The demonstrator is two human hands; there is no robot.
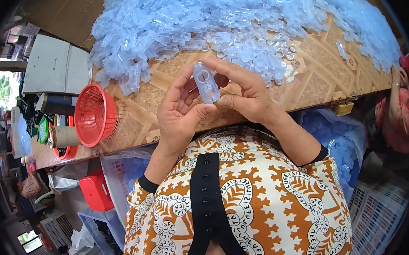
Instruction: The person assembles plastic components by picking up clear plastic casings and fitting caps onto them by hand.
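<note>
In front of my chest, over the table's near edge, I hold a clear bluish plastic part. It is a flat, elongated piece with a round opening near its upper end. My left hand is curled along its left side, thumb by the lower end. From the other side my right hand pinches it, index finger at the top and thumb near the bottom. Just beyond my hands spreads a big heap of similar translucent parts, with small clear rings at its near edge.
A red plastic basket rests on the table to my left, beside a brown roll. Below the edge stand a red container and, at right, a lined bin of parts. Another person's arm shows at far right.
</note>
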